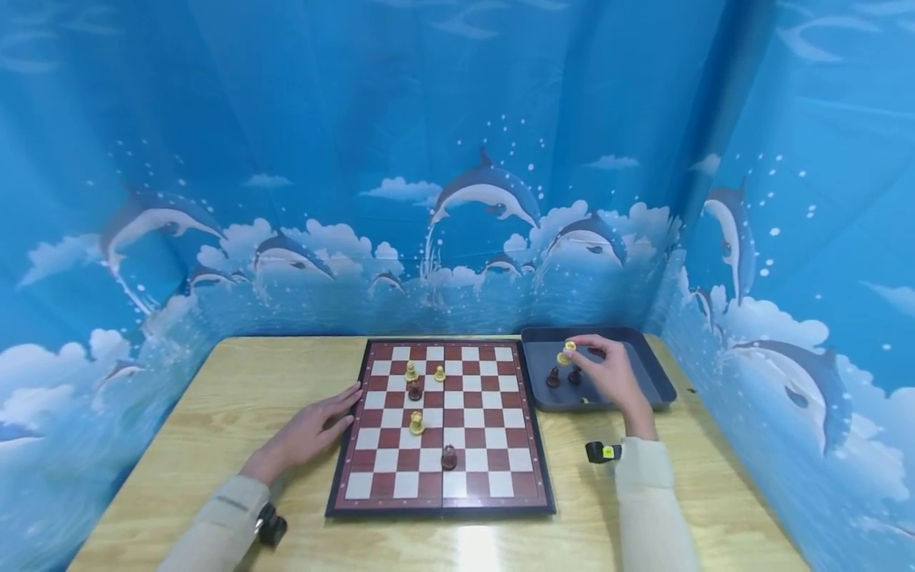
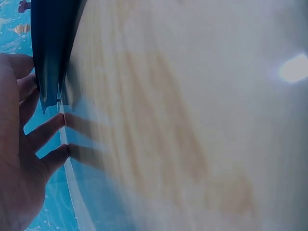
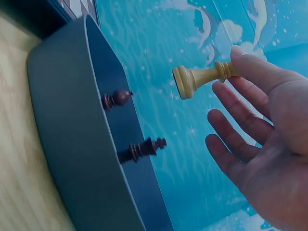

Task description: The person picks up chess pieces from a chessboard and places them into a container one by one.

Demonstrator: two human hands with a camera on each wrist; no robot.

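My right hand (image 1: 610,375) pinches a pale yellow chess piece (image 3: 197,79) by its top between thumb and fingertips, base pointing away from the hand. It is held over the dark tray (image 3: 72,125), and the fingers hide its head. Inside the tray stand a dark bishop (image 3: 117,99) and a dark king (image 3: 142,149). My left hand (image 1: 310,429) rests beside the chessboard (image 1: 439,505), its extended fingers touching the board's left edge. On the board stand several pieces, among them a yellow piece (image 1: 417,423) and a dark piece (image 1: 448,457).
Two more yellow pieces, one on the left (image 1: 411,372) and one on the right (image 1: 439,373), stand toward the board's back, near another dark piece (image 1: 415,390). The tray sits against the board's right side on a wooden table (image 1: 286,357). Blue dolphin-print curtains (image 1: 343,159) enclose the table.
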